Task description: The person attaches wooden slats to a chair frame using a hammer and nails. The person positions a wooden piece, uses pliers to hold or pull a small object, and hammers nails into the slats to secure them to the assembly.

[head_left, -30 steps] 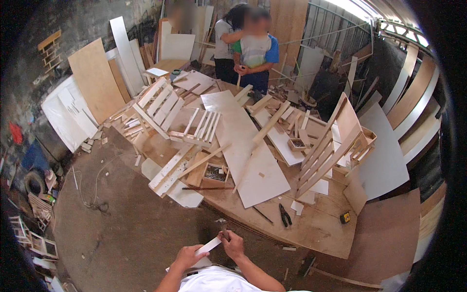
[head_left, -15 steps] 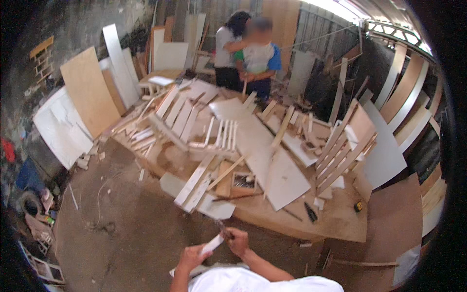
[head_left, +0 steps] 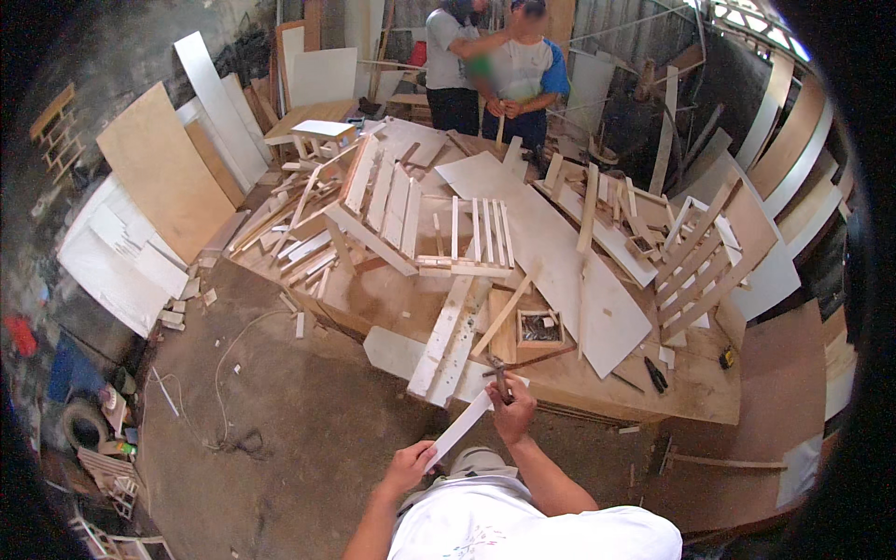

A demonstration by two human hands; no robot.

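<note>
- One broad brown wooden workbench [head_left: 695, 397], flat-topped, heaped with pale offcuts, laths and panels.
- One long white board [head_left: 560, 271], smooth and straight-edged, lying slantwise across the bench.
- One tall tan plywood sheet [head_left: 168, 177], rectangular, propped against the rough grey wall at left.
- Two co-workers at the far side: one in a grey top [head_left: 455, 84], one in a white top with blue and green sleeves [head_left: 525, 75], holding a narrow upright stick.
- One chair-like piece of pale slatted wood [head_left: 378, 182], tilted, among the scraps at centre-left.
- One ladder-like wooden frame [head_left: 723, 289], leaning at the bench's right end.
- One narrow white strip [head_left: 457, 431], flat and straight-sided, in front of the body, sloping up from left hand to right.
- Two bare hands: left hand [head_left: 409, 467] clamped around the strip's lower end; right hand [head_left: 515, 413] closed on the hammer, just at the strip's upper end; cannot tell whether also gripping the strip.
- One dark T-shaped hammer [head_left: 500, 381], head upward.
- One shallow square wooden box [head_left: 541, 344], holding small dark bits too tiny to identify.
- One pair of black-handled pliers [head_left: 657, 375].
- One yellow-and-black tape measure [head_left: 726, 357], blocky, near the pliers.
</note>
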